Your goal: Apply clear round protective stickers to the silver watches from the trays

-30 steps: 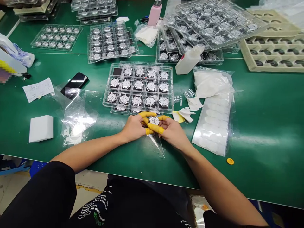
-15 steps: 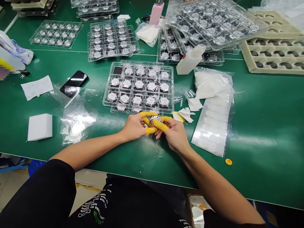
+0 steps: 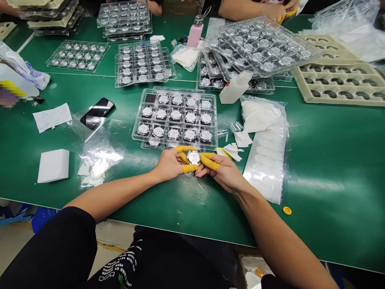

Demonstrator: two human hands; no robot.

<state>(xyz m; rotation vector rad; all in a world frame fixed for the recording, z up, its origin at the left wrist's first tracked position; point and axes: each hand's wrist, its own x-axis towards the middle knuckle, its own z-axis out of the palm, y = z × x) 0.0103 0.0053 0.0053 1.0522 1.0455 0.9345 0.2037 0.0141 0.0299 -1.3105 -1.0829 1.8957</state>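
Note:
A round silver watch case (image 3: 193, 157) with a printed white disc facing up is between my two hands. My left hand (image 3: 169, 163), in yellow finger cots, grips its left edge between thumb and fingers. On the other side, the yellow-cotted thumb and finger of my right hand (image 3: 225, 170) pinch at the case's right edge. Just beyond my hands lies a clear plastic tray (image 3: 134, 137) of similar watch cases, stacked on another; its far left pocket shows only a dark pad. Crumpled white cloth scraps (image 3: 234, 151) lie to the right of the tray.
Around the green table (image 3: 331, 160) are a phone (image 3: 98, 112), a white foam block (image 3: 53, 165), clear bags (image 3: 102, 156), a white bottle (image 3: 235, 88) and a sheet of white pads (image 3: 266, 164). More trays (image 3: 141, 66) stand farther back. A co-worker's hands (image 3: 282, 14) show at the top.
The watch case has turned so its printed disc faces me more fully. My right thumb has drawn back from over it to the right edge. The view has tilted up slightly.

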